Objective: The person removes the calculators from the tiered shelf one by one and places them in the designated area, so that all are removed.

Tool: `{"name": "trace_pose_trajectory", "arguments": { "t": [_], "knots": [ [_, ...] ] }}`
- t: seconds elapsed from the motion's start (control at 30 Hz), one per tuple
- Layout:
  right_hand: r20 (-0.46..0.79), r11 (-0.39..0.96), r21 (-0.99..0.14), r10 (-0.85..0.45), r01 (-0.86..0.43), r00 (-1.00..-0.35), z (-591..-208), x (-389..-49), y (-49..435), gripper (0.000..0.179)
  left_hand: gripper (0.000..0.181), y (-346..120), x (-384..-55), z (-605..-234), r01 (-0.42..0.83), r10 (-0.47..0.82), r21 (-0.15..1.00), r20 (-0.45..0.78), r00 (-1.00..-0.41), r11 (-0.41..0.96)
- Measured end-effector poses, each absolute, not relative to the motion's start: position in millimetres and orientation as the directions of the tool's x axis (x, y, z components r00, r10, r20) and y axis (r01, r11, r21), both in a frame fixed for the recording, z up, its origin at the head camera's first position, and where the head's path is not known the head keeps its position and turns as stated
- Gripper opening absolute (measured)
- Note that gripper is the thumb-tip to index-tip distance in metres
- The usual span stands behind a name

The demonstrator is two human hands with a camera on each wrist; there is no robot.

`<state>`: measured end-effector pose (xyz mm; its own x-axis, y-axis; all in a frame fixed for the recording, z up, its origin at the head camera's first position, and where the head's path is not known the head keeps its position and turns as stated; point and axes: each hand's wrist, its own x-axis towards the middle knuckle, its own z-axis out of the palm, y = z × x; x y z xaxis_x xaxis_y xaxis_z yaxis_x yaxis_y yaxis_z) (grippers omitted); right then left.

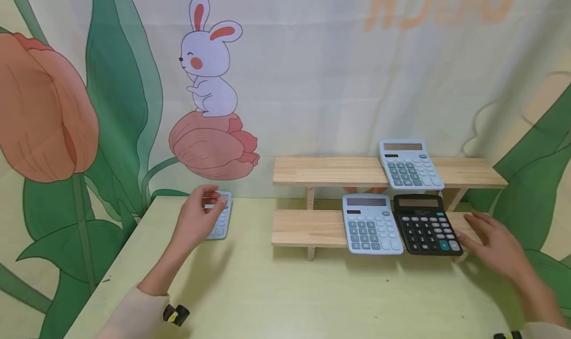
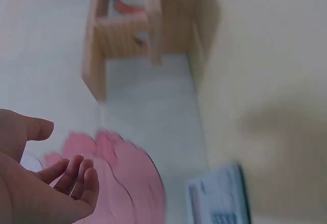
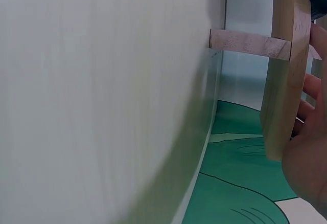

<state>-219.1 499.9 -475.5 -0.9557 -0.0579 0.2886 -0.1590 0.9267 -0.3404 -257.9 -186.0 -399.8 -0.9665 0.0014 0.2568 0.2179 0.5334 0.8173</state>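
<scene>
My left hand (image 1: 198, 222) hovers over a light blue calculator (image 1: 224, 220) that lies on the table and is partly hidden by it. In the left wrist view the fingers are loosely bent with nothing in them, apart from the calculator (image 2: 217, 198). My right hand (image 1: 501, 247) is at the right end of the lower shelf board, beside a black calculator (image 1: 424, 230). Its thumb tip is close to that calculator's lower right edge; whether they touch I cannot tell. In the right wrist view the hand (image 3: 309, 155) is against or close to the board (image 3: 286, 96).
A two-step wooden shelf (image 1: 308, 227) stands on the pale table (image 1: 312, 299). On its lower step a blue calculator (image 1: 370, 225) leans left of the black one; another blue calculator (image 1: 410, 165) is on the upper step. Behind hangs a printed curtain (image 1: 303, 81).
</scene>
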Motion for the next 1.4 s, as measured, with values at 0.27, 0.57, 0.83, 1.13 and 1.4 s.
{"name": "trace_pose_trajectory", "arguments": {
  "t": [0.27,0.57,0.83,1.13,1.4],
  "knots": [
    [0.295,0.922,-0.362,-0.028,-0.139,-0.955,-478,-218,501,0.071,0.041,-106,-247,-376,0.313,0.149,0.878,0.277,-0.949,0.363],
    [0.286,0.914,-0.387,-0.004,-0.119,-0.958,-479,-216,501,0.072,0.044,-33,-259,-374,0.347,0.237,0.909,0.293,-0.926,0.232],
    [0.271,0.911,-0.401,0.02,-0.094,-0.962,-479,-215,500,0.074,0.052,20,-271,-370,0.295,0.24,0.945,0.255,-0.937,0.145],
    [0.268,0.91,-0.404,0.016,-0.097,-0.963,-477,-217,496,0.074,0.059,79,-277,-368,0.236,0.29,0.963,0.191,-0.938,0.128],
    [0.27,0.908,-0.406,0.016,-0.099,-0.963,-477,-217,495,0.073,0.069,124,-273,-368,0.098,0.32,0.988,0.056,-0.946,0.117]
  ]
}}
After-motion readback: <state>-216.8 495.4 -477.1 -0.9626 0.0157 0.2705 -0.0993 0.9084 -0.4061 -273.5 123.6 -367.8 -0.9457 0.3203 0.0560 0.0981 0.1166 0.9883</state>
